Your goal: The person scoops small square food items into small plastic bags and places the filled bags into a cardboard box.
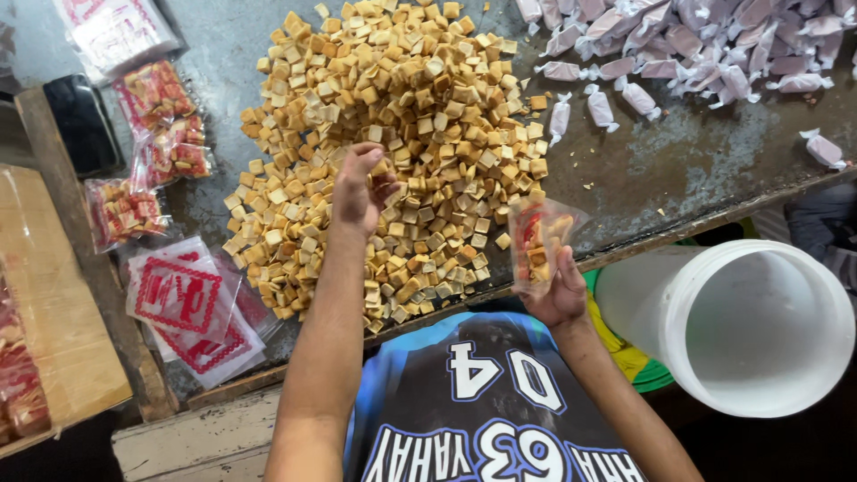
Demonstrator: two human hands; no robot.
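A big heap of small golden square crackers (393,134) covers the middle of a dark worn table (661,170). My left hand (359,189) hovers over the near part of the heap, fingers pinched on a few crackers. At the table's front edge my right hand (555,287) holds up a small clear plastic bag (540,239) with red print, partly filled with crackers.
Filled packets (161,116) and flat empty red-printed bags (183,299) lie at the left. Several pale pink wrapped sweets (678,45) are piled at the back right. A white plastic bucket (741,326) lies below the table edge at right; a cardboard box (45,312) stands far left.
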